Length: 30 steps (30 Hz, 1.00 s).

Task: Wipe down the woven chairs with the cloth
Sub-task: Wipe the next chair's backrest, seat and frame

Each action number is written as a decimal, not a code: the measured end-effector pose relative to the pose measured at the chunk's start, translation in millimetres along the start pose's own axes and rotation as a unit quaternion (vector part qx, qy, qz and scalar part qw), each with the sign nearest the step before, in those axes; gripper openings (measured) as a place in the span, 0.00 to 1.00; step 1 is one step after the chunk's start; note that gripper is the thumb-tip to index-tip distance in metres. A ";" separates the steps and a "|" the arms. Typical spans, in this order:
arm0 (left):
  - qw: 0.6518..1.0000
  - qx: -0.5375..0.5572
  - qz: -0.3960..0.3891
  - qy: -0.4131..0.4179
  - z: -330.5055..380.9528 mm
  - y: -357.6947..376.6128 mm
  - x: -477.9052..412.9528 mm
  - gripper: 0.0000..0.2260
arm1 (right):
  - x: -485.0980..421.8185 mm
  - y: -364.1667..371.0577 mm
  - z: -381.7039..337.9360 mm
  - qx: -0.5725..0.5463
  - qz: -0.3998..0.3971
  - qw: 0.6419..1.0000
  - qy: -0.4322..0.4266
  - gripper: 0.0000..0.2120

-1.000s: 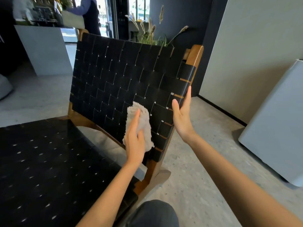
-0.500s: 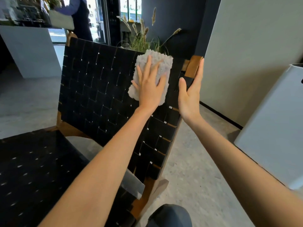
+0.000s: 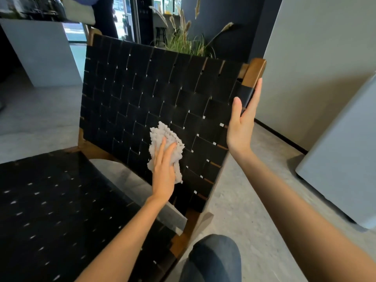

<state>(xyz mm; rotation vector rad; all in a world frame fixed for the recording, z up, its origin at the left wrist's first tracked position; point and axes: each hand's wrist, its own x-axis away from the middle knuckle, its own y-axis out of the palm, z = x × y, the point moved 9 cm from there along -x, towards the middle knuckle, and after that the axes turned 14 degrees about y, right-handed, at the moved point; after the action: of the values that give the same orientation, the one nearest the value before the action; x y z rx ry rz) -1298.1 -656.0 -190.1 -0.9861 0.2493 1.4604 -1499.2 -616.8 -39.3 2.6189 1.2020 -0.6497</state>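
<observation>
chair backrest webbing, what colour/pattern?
Black straps in a basket weave on the backrest, set in a brown wooden frame. Head view, the only one.

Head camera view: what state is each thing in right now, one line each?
chair back, tilted, braced at its right edge.
cloth, crumpled, pressed against the chair back.
left hand, flat on the cloth, fingers straight.
right hand, fingers straight, against the chair back's right edge.
</observation>
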 end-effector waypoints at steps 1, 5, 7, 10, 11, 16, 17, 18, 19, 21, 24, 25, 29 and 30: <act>1.000 -0.002 -0.006 -0.015 -4.5 0.2 9.9 0.34 | 4.2 -0.5 3.1 0.007 -0.006 1.000 0.005 0.27; 0.997 -0.001 -0.001 -0.074 -21.8 -3.7 31.9 0.32 | -0.7 2.5 7.4 0.032 -0.034 0.999 0.021 0.28; 0.996 0.010 0.005 -0.087 -21.6 -8.3 31.6 0.29 | -2.2 2.6 8.8 0.030 -0.047 0.998 0.031 0.28; 0.993 0.059 0.066 -0.073 -7.0 -25.4 -0.5 0.24 | -1.9 1.2 8.4 0.036 -0.031 0.999 0.026 0.28; 0.993 0.059 0.084 -0.053 4.1 -32.2 -20.8 0.24 | -1.4 0.3 7.5 0.035 -0.020 0.999 0.022 0.28; 0.984 0.080 0.158 0.035 63.1 -47.5 -136.9 0.21 | 1.4 -2.7 8.5 0.022 0.007 1.000 0.018 0.28; 0.982 0.084 0.161 0.048 71.7 -43.6 -156.4 0.20 | 1.3 -2.4 8.7 0.027 0.007 0.999 0.018 0.28; 0.983 0.079 0.154 0.057 77.3 -37.1 -173.8 0.20 | 0.8 -2.1 8.9 0.030 0.007 0.999 0.019 0.28; 0.988 0.056 0.135 0.053 78.5 -28.7 -188.1 0.20 | 0.0 -1.7 9.4 0.034 0.007 0.999 0.019 0.28; 0.996 -0.030 0.086 0.014 66.4 -14.6 -206.7 0.20 | -1.3 0.0 11.5 0.041 0.004 0.999 0.020 0.28; 0.995 -0.073 0.069 0.019 48.3 -14.4 -209.4 0.20 | -1.9 1.8 14.5 0.041 0.002 0.999 0.027 0.29; 0.994 -0.067 0.073 0.036 45.6 -16.5 -204.0 0.19 | -2.3 2.0 15.0 0.042 0.005 0.999 0.027 0.29; 0.995 -0.033 0.076 0.052 19.5 -19.2 -142.4 0.18 | -2.6 4.2 15.7 0.045 0.009 0.998 0.035 0.28; 0.996 -0.026 0.071 0.043 9.2 -18.2 -120.6 0.19 | -2.4 4.3 15.3 0.045 0.011 0.998 0.036 0.28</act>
<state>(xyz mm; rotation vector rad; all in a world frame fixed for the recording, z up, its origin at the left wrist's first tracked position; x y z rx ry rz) -1305.3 -731.9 -94.5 -1.0943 0.3517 1.5624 -1502.2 -626.4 -51.7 2.7479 1.1887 -0.6265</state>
